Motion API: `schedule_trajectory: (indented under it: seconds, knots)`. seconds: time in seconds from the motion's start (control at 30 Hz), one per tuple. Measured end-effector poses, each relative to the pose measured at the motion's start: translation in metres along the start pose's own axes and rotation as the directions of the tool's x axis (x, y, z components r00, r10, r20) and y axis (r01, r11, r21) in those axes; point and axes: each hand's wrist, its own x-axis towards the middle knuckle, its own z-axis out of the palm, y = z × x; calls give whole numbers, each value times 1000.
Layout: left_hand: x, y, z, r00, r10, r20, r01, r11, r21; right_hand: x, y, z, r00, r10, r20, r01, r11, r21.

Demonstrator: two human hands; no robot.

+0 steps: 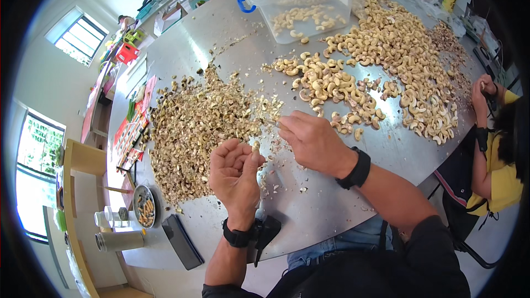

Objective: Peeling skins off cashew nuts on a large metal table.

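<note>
My left hand (236, 171) pinches a small cashew piece (256, 146) between thumb and fingers, palm turned up. To its right, my right hand (312, 140) is closed on a thin small tool (273, 123), whose tip shows past the fingertips; its kind cannot be told. Both hands are over the steel table, at the right edge of a broad heap of cashew shell and skin scraps (194, 132). Beyond my right hand lies a smaller group of whole cashews (331, 85), some with patches of reddish skin.
A large cashew pile (410, 49) spreads at the right, near a clear plastic bin (306, 12) holding cashews. A dark phone-like case (182, 242), a metal flask (120, 241) and a dish of cigarette butts (145, 207) stand at the left. A co-worker (492, 161) sits at the right edge.
</note>
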Motion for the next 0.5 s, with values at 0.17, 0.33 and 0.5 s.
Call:
schedule_trajectory:
  seconds: [0.17,0.33,0.5]
  knots:
    - [1,-1,-2,1000,18,3,-17,999,-40,1,-12,-4,995,96,34,-102,921,376]
    - [2,-2,-2,996,-85,5,85,978,-191,0,-15,-5,993,55,104,-92,915,393]
    - [3,-5,-3,987,-159,13,156,943,-293,-1,-15,-2,995,57,84,-85,914,396]
